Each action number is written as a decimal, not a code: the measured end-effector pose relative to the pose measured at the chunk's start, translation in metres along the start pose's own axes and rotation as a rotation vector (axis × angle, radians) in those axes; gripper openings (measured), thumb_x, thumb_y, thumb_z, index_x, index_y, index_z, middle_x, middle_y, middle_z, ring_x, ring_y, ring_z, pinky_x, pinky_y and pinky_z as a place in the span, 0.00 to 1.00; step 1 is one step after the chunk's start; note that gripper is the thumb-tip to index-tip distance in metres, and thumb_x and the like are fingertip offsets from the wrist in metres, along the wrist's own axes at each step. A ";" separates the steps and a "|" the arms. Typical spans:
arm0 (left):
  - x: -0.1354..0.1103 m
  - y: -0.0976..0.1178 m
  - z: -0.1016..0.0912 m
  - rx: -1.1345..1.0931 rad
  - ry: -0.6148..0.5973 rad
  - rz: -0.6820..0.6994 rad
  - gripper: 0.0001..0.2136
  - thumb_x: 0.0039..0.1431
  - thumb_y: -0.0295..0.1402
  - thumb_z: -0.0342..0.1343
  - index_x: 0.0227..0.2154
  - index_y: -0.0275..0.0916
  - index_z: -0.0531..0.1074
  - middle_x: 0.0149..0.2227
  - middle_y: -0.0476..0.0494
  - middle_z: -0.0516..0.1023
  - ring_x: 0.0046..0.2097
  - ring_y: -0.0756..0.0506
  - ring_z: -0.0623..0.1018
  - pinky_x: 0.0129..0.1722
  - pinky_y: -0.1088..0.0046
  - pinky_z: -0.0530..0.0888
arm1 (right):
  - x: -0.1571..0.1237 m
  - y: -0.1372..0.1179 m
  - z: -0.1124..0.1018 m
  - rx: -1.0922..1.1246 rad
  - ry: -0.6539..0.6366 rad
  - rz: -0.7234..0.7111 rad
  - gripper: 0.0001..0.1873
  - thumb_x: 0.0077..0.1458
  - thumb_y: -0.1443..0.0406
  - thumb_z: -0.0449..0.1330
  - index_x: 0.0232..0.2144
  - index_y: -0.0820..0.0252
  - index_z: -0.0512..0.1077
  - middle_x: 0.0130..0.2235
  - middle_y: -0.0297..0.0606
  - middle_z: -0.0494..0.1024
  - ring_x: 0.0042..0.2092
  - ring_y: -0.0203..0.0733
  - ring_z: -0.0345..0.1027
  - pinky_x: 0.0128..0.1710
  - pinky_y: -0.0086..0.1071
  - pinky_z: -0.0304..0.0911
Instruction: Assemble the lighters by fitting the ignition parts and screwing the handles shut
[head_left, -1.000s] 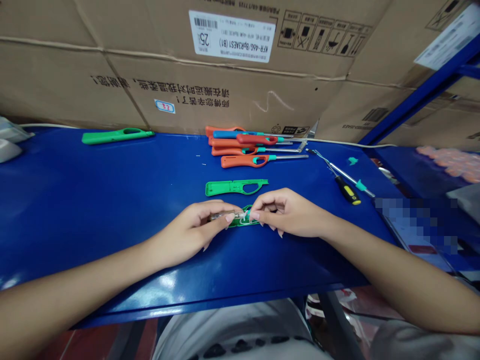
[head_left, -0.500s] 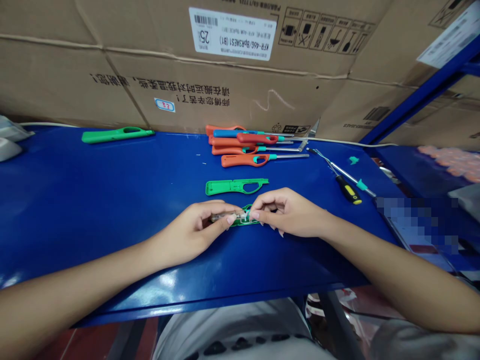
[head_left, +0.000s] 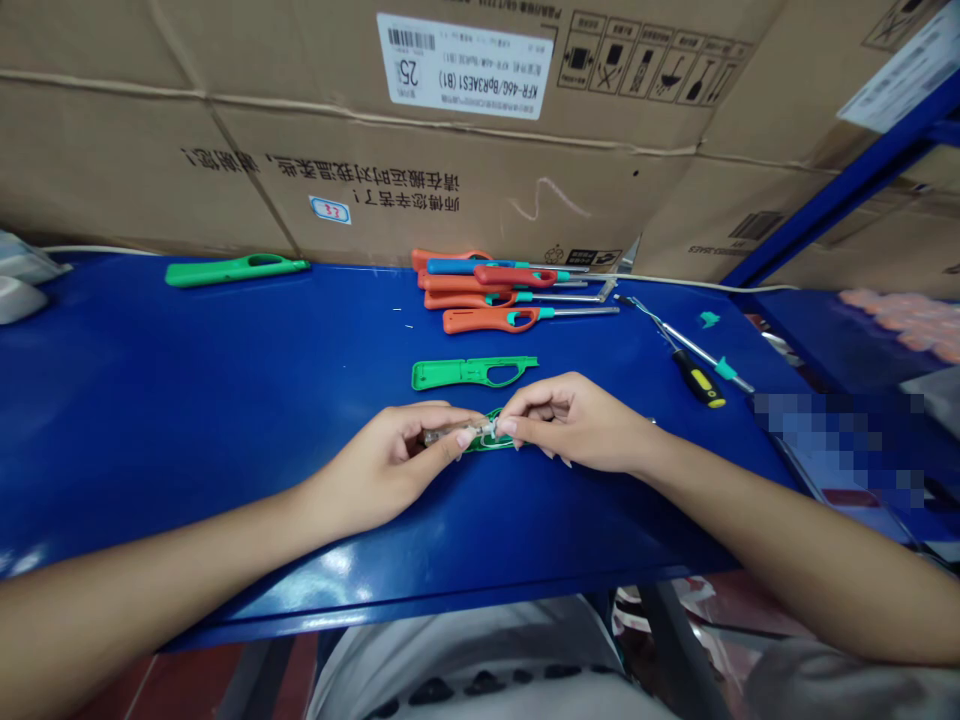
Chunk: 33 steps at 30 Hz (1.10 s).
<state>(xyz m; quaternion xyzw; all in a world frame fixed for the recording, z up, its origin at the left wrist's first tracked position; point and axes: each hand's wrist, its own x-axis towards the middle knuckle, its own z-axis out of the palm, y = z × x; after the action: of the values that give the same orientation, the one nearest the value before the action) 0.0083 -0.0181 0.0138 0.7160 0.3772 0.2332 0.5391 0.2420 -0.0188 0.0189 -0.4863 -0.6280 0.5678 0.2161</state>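
Note:
Between the thumb and fingers of my left hand (head_left: 394, 458) is a clear lighter fuel tank (head_left: 435, 436), partly hidden by the fingers. My right hand (head_left: 581, 425) pinches at a small whitish part at the tank's right end; its fingertips hide most of that part. Under both hands lies a green lighter shell half (head_left: 480, 446) with a thin pale wire or tube along it, largely covered. Just beyond my hands, a second green shell half (head_left: 442, 374) rests with its hollow side up.
Several orange lighters (head_left: 480, 320) and a blue one (head_left: 457, 267) lie piled by the cardboard box (head_left: 300, 130). A green lighter body (head_left: 217, 271) is at the back left. To the right are a black-yellow screwdriver (head_left: 697, 380) and a metal lighter tube (head_left: 697, 350).
My right fingertips have shifted very slightly left at the tank's end. My left hand keeps its grip, and the things on the table stay in place.

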 end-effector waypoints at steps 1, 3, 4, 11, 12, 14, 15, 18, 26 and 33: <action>0.000 0.000 0.000 -0.001 0.003 0.004 0.15 0.67 0.41 0.56 0.46 0.37 0.81 0.45 0.42 0.83 0.43 0.44 0.79 0.41 0.73 0.72 | 0.000 0.000 0.000 0.010 -0.001 -0.001 0.17 0.54 0.53 0.67 0.33 0.63 0.78 0.28 0.33 0.77 0.23 0.29 0.62 0.20 0.24 0.58; 0.000 0.000 0.001 0.003 0.007 0.008 0.14 0.67 0.40 0.56 0.46 0.37 0.81 0.45 0.42 0.83 0.43 0.44 0.79 0.41 0.73 0.72 | 0.000 -0.001 0.001 0.033 -0.005 -0.004 0.17 0.54 0.53 0.68 0.33 0.63 0.78 0.28 0.34 0.77 0.23 0.28 0.62 0.20 0.24 0.58; 0.000 0.000 0.001 0.005 0.008 0.009 0.14 0.67 0.40 0.56 0.46 0.38 0.81 0.45 0.42 0.83 0.43 0.44 0.79 0.41 0.73 0.72 | 0.001 -0.001 0.001 0.046 -0.006 -0.004 0.17 0.54 0.53 0.68 0.32 0.63 0.78 0.28 0.34 0.77 0.22 0.28 0.62 0.20 0.24 0.58; -0.001 0.001 0.003 -0.014 0.044 0.009 0.14 0.67 0.39 0.56 0.47 0.37 0.81 0.38 0.43 0.82 0.36 0.48 0.77 0.34 0.76 0.71 | 0.000 -0.006 0.003 0.104 0.020 0.017 0.17 0.51 0.55 0.70 0.32 0.64 0.78 0.27 0.32 0.77 0.21 0.28 0.62 0.18 0.24 0.58; -0.001 0.001 0.003 -0.023 0.058 -0.008 0.15 0.67 0.39 0.56 0.47 0.37 0.81 0.33 0.45 0.81 0.32 0.49 0.75 0.30 0.77 0.70 | 0.000 -0.006 0.003 0.103 0.034 0.022 0.17 0.51 0.54 0.70 0.32 0.63 0.78 0.27 0.32 0.76 0.21 0.28 0.62 0.18 0.23 0.59; -0.002 0.001 0.003 -0.051 0.072 -0.050 0.16 0.66 0.40 0.57 0.48 0.35 0.80 0.22 0.50 0.74 0.23 0.52 0.69 0.22 0.79 0.65 | 0.000 -0.005 0.003 0.106 0.065 0.028 0.17 0.51 0.54 0.70 0.33 0.62 0.77 0.25 0.30 0.74 0.21 0.28 0.63 0.16 0.23 0.59; -0.002 0.002 0.003 -0.070 0.074 -0.069 0.16 0.65 0.39 0.57 0.49 0.34 0.80 0.19 0.53 0.70 0.21 0.53 0.65 0.20 0.80 0.62 | 0.000 -0.005 0.003 0.113 0.078 0.029 0.17 0.50 0.53 0.70 0.32 0.62 0.77 0.24 0.29 0.73 0.21 0.28 0.62 0.15 0.23 0.59; -0.002 0.002 0.004 -0.137 0.084 -0.112 0.18 0.64 0.39 0.58 0.49 0.32 0.79 0.16 0.56 0.65 0.18 0.54 0.61 0.17 0.80 0.59 | 0.001 -0.002 0.004 0.147 0.109 0.029 0.16 0.48 0.55 0.72 0.31 0.61 0.76 0.21 0.26 0.70 0.20 0.28 0.61 0.15 0.22 0.59; -0.001 0.000 0.005 -0.068 0.120 -0.048 0.13 0.64 0.36 0.58 0.45 0.35 0.82 0.24 0.49 0.76 0.22 0.54 0.65 0.20 0.81 0.61 | 0.001 0.000 0.009 0.161 0.128 -0.009 0.14 0.50 0.56 0.70 0.31 0.62 0.77 0.26 0.30 0.75 0.21 0.26 0.61 0.18 0.22 0.56; 0.000 0.000 0.007 -0.072 0.127 -0.008 0.13 0.65 0.35 0.56 0.46 0.33 0.81 0.17 0.54 0.66 0.20 0.54 0.63 0.18 0.81 0.60 | 0.001 -0.002 0.009 0.145 0.133 -0.013 0.15 0.49 0.57 0.71 0.31 0.63 0.77 0.26 0.31 0.76 0.20 0.27 0.62 0.21 0.24 0.59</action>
<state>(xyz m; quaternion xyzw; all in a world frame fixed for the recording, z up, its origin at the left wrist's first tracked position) 0.0137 -0.0226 0.0118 0.6784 0.4047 0.2894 0.5406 0.2333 -0.0219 0.0176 -0.5018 -0.5730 0.5767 0.2956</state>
